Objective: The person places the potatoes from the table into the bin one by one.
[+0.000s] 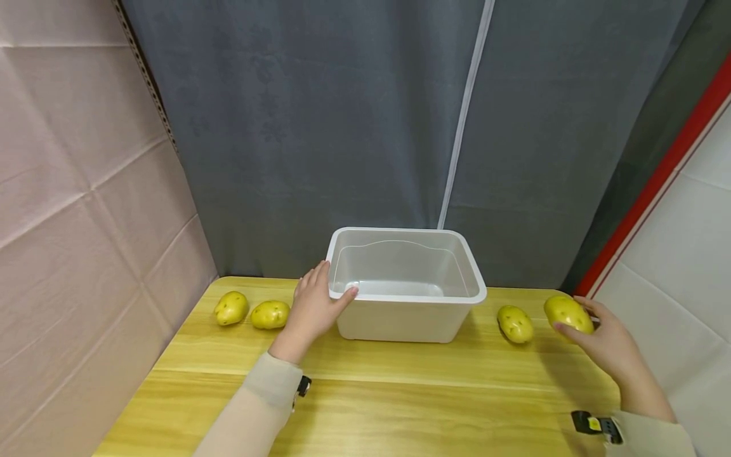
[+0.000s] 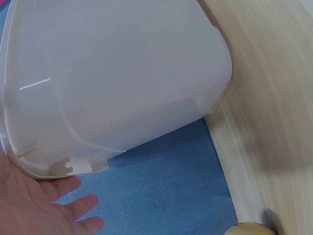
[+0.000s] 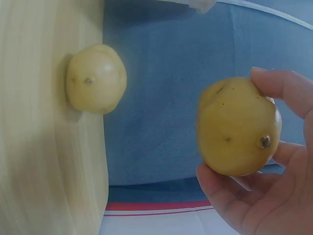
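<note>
A white plastic bin (image 1: 400,317) stands upright on the wooden table. My left hand (image 1: 315,303) rests against its near left rim corner, the thumb along the front edge and the other fingers on the left side. In the left wrist view those fingers (image 2: 80,206) extend fairly straight past the rim. At the right, my right hand (image 1: 613,343) grips a yellow potato (image 1: 568,313) between thumb and fingers. The right wrist view shows this held potato (image 3: 238,126) raised off the tabletop. Just left of it, another potato (image 1: 516,324) lies on the table.
Two more potatoes lie left of the bin, one farther out (image 1: 231,308) and one near the left hand (image 1: 270,315). A grey curtain (image 1: 342,127) hangs behind the table (image 1: 400,393). Pale cloth walls (image 1: 74,222) flank it on both sides.
</note>
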The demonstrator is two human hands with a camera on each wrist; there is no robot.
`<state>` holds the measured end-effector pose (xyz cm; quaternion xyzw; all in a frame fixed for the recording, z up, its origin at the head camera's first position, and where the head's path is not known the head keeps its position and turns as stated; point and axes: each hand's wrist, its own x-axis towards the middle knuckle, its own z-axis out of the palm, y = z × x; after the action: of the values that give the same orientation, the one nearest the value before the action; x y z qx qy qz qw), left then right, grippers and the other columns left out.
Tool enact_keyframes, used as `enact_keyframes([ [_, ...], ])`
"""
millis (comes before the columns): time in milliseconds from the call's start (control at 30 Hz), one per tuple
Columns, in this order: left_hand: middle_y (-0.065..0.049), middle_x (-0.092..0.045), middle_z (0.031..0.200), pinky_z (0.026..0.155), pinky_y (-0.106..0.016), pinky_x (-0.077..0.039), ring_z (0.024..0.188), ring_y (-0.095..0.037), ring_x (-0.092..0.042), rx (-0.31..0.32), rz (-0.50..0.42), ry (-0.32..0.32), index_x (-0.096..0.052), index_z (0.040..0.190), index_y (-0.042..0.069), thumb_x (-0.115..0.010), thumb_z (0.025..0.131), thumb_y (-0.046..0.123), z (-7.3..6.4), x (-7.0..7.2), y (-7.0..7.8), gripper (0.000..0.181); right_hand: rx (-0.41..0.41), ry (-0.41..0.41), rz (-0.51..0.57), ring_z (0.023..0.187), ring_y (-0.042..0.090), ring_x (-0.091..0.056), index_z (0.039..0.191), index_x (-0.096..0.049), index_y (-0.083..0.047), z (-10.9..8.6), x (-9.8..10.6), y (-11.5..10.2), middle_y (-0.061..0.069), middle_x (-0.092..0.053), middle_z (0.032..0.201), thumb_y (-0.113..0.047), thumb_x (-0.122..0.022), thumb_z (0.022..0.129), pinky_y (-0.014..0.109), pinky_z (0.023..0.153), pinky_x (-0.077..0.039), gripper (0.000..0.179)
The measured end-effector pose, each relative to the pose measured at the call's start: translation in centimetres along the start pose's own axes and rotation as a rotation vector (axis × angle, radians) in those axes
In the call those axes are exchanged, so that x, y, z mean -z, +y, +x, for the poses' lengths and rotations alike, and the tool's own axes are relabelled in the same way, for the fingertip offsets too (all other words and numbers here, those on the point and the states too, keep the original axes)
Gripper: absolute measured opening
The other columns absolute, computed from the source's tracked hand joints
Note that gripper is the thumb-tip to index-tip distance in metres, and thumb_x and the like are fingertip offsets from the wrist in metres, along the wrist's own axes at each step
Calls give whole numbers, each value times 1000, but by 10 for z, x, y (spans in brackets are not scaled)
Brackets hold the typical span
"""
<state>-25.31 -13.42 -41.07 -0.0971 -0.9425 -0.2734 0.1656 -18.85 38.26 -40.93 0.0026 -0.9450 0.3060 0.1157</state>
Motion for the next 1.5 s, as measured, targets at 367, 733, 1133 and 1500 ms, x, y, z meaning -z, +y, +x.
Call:
enact_keyframes([
  [367, -20, -31, 159, 120, -55, -15, 145, -40, -28, 9, -5, -6, -28, 155, -2, -55, 93, 65, 0, -1, 0, 95, -14, 8, 15, 117, 58, -43, 152, -27, 9, -1, 2, -13, 41, -37, 142, -44, -67, 95, 67, 80, -45, 88],
  [733, -20, -31, 159, 120, -54, -15, 145, -40, -28, 7, -10, 2, -29, 155, -2, -57, 93, 63, 0, -1, -1, 94, 13, 29, 7, 111, 55, -47, 152, -28, 8, -1, 3, -21, 39, -39, 140, -43, -68, 94, 57, 72, -50, 87],
  [1133, -21, -31, 159, 120, -55, -15, 145, -41, -28, 6, -7, 1, -28, 155, -2, -57, 93, 63, 0, -1, -1, 94, 33, 59, 22, 110, 55, -49, 153, -28, 6, -2, 6, -34, 38, -40, 141, -41, -70, 94, 42, 67, -49, 86],
  [1500, -21, -30, 159, 120, -55, -15, 145, -41, -28, 1, -3, -3, -27, 155, -3, -55, 93, 66, 0, -1, -1, 97, 53, 81, 30, 114, 57, -45, 155, -28, 1, -5, 10, -54, 38, -42, 136, -41, -70, 94, 54, 69, -50, 85],
])
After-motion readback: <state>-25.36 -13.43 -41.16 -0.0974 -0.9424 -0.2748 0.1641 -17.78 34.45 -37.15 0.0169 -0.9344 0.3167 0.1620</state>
